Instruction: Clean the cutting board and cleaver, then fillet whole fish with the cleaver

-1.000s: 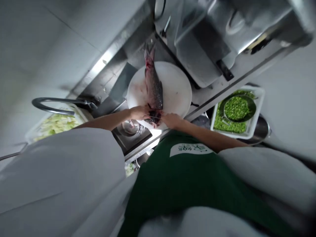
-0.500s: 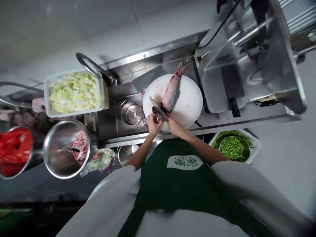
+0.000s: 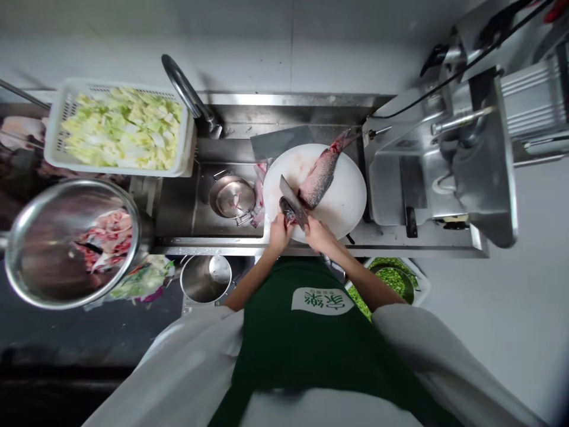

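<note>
My right hand is closed around the handle of a broad-bladed kitchen knife, its blade slanting up and left. My left hand grips a dark fish head at the near left edge of the round white cutting board. The blade lies between that head and the scaly fish body; whether the two parts are fully separate I cannot tell. The body's tail points to the far right, past the board's rim, with red raw flesh near it.
A metal pot sits in the sink, with fish pieces beside it. Left are a basket of chopped cabbage, a faucet and a steel bowl of meat. A metal slicer stands right, chopped greens below.
The camera view has levelled and shifted. The knife blade now stands more to the right of the fish head, where before it lay partly over it. Both hands keep their grips.
</note>
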A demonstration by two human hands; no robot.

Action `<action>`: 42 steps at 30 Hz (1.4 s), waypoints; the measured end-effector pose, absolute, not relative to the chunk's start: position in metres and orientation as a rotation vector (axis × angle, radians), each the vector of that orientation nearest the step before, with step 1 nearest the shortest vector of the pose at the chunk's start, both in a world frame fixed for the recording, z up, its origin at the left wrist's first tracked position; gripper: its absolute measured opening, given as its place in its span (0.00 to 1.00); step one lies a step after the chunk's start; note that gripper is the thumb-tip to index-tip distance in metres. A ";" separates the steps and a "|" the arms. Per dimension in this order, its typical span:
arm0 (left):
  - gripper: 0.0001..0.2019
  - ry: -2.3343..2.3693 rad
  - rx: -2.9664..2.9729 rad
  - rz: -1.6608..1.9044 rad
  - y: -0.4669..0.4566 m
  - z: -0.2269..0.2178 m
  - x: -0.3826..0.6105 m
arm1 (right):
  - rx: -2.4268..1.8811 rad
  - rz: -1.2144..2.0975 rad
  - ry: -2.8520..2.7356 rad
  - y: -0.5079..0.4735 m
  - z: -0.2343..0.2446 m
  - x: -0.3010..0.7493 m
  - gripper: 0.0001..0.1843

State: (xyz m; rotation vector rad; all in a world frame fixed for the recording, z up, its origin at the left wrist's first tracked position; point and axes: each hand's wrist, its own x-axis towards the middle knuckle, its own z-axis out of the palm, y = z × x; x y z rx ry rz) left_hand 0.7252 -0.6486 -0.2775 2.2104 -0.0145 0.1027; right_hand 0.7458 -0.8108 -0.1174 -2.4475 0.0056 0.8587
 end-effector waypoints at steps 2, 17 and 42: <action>0.08 -0.012 2.333 0.077 -0.646 -0.283 0.725 | -2.451 0.797 0.064 -0.809 -0.129 0.732 0.16; 0.11 -0.562 2.383 -0.205 -0.582 -0.272 0.764 | -1.837 0.497 0.503 -0.892 -0.081 0.729 0.22; 0.10 0.207 1.972 0.376 -0.646 -0.258 0.737 | -3.011 0.854 -0.485 -0.807 -0.130 0.735 0.26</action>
